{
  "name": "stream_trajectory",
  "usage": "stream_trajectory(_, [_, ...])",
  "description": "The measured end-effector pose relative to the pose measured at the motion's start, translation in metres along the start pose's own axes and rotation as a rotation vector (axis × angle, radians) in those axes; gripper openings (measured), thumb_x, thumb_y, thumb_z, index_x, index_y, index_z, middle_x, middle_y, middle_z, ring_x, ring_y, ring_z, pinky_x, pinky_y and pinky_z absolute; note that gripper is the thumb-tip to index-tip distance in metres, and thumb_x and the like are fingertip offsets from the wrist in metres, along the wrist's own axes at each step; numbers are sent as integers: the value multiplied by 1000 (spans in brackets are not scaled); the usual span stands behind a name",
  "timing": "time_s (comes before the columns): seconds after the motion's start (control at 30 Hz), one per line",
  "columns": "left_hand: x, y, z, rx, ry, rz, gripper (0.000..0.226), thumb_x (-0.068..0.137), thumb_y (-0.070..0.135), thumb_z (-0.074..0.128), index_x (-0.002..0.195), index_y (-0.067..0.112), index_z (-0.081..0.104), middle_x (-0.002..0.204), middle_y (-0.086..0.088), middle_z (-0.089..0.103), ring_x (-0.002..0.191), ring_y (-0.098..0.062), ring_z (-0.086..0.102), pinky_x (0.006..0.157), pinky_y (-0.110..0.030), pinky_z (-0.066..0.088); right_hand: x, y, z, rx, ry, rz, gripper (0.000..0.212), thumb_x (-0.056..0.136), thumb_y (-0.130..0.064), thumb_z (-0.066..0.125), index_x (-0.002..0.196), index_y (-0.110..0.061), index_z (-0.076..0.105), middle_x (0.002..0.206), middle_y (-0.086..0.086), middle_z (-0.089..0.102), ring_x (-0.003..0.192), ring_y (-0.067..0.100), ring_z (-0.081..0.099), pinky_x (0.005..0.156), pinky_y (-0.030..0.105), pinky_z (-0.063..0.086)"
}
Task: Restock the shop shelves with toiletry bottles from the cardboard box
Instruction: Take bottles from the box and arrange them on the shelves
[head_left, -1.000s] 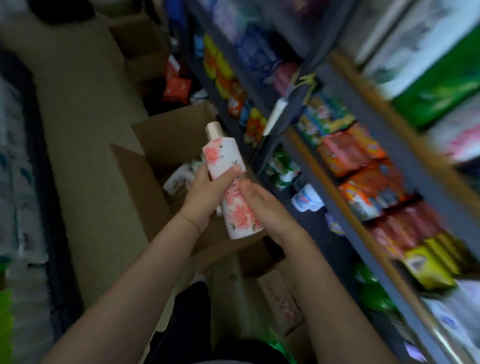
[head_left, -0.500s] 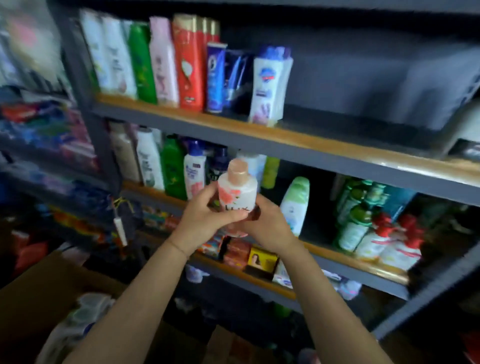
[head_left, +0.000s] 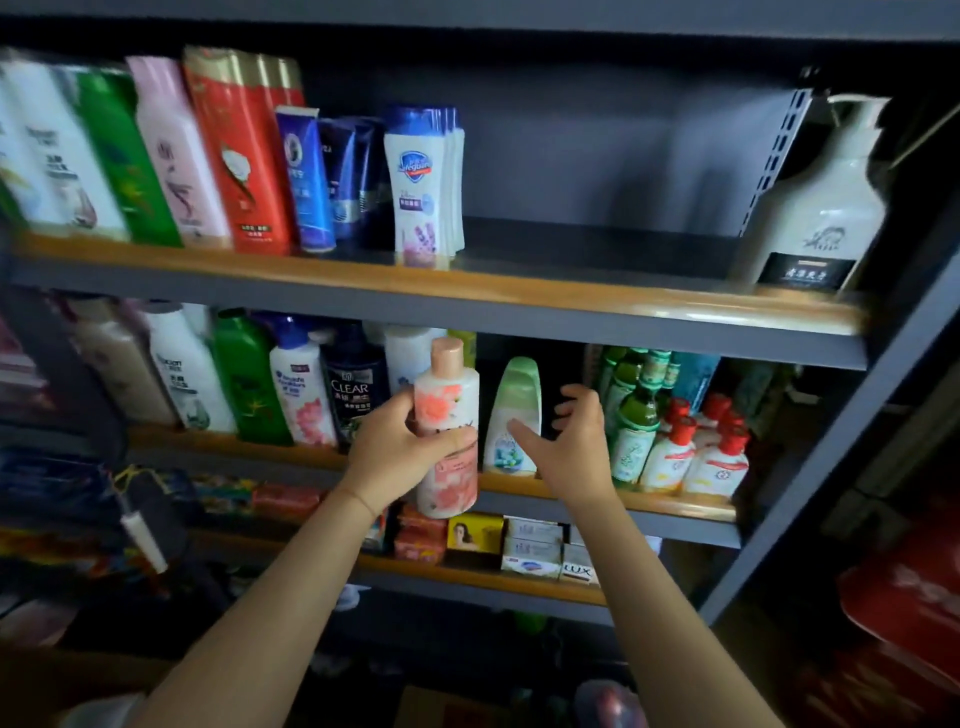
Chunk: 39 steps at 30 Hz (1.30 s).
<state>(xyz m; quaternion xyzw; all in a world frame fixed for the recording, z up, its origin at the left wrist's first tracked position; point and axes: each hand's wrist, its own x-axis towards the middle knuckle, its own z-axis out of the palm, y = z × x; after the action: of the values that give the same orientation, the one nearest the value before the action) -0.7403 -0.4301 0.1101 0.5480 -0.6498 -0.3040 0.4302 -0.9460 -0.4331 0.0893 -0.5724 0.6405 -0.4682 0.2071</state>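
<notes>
Left hand (head_left: 402, 449) grips the floral bottle (head_left: 448, 426) around its middle, upright, in front of the middle shelf (head_left: 675, 501) edge. Hazard: the bottle may clip the dark Clear bottle (head_left: 356, 387) beside it during insertion. Right hand (head_left: 569, 441) is spread, holding nothing, just beside the green-capped bottle (head_left: 514, 415). Hazard: a sideways push could topple the adjacent green glass bottles (head_left: 631, 415).

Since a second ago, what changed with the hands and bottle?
The right hand let go of the floral bottle and moved right, now open by the green-capped bottle on the middle shelf. The view swung from the box up to the shelves as the bottle was carried there. The left hand keeps gripping the bottle, upright, not yet shelved.
</notes>
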Motion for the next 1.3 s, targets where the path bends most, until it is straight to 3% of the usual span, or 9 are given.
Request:
stream_trajectory(0.07, [5, -4, 5, 15, -54, -15, 32, 73, 40, 84, 96, 40, 62, 97, 18, 68, 92, 2, 62, 77, -26, 51, 13, -1, 10, 84, -19, 67, 95, 72, -44, 83, 143, -11, 30, 139, 6, 40, 126, 21, 43, 101, 34, 44])
stream_trajectory(0.13, [8, -9, 11, -1, -88, -25, 37, 73, 40, 84, 105, 36, 65, 99, 17, 70, 94, 2, 62, 75, -24, 50, 27, -4, 22, 165, -41, 132, 104, 68, -46, 85, 146, -11, 26, 145, 6, 39, 134, 21, 39, 104, 33, 40])
stream_trajectory(0.3, [12, -20, 17, -75, -102, -62, 43, 71, 36, 86, 109, 27, 67, 101, 15, 71, 93, 3, 63, 75, -22, 49, 45, -1, 48, 188, -47, 191, 83, 64, -44, 86, 130, -17, 42, 114, 2, 63, 99, 18, 63, 74, 28, 46])
stream_trajectory(0.57, [16, -34, 16, -117, -154, -100, 43, 71, 36, 86, 108, 28, 67, 104, 12, 73, 97, -2, 66, 82, -25, 53, 55, 11, 47, 241, -70, 160, 58, 67, -30, 87, 110, -21, 49, 88, -4, 66, 77, 9, 65, 61, 21, 49])
stream_trajectory(0.73, [26, -20, 15, -129, -139, -15, 42, 73, 30, 86, 110, 30, 65, 103, 16, 71, 93, 8, 64, 76, -17, 50, 55, 23, 24, 273, -67, 163, 55, 71, -22, 85, 115, -20, 51, 92, -2, 67, 78, 10, 65, 55, 11, 48])
stream_trajectory(0.83, [34, -8, 16, -118, -159, 42, 44, 73, 29, 85, 111, 33, 62, 104, 17, 70, 96, 6, 64, 78, -17, 52, 55, 29, 10, 270, -57, 165, 57, 73, -22, 84, 118, -22, 50, 97, -2, 66, 84, 10, 64, 62, 12, 48])
stream_trajectory(0.97, [36, -1, 21, -121, -172, 88, 45, 75, 21, 84, 112, 31, 61, 103, 19, 68, 91, 15, 61, 69, -4, 47, 56, 33, 4, 289, -58, 164, 56, 74, -22, 84, 117, -25, 49, 98, -3, 66, 87, 11, 64, 68, 14, 47])
stream_trajectory(1.17, [25, -6, 25, -90, -166, 144, 51, 71, 24, 87, 112, 37, 59, 103, 21, 67, 97, 12, 60, 79, -9, 47, 56, 35, 4, 287, -62, 160, 61, 72, -25, 86, 122, -23, 51, 97, -4, 67, 86, 11, 65, 64, 15, 48])
stream_trajectory(1.3, [16, -12, 28, -35, -129, 282, 55, 67, 34, 86, 117, 28, 63, 116, 15, 66, 112, 0, 59, 95, -14, 43, 56, 36, 6, 275, -68, 162, 67, 68, -32, 87, 124, -25, 50, 101, 0, 68, 92, 16, 67, 66, 20, 50])
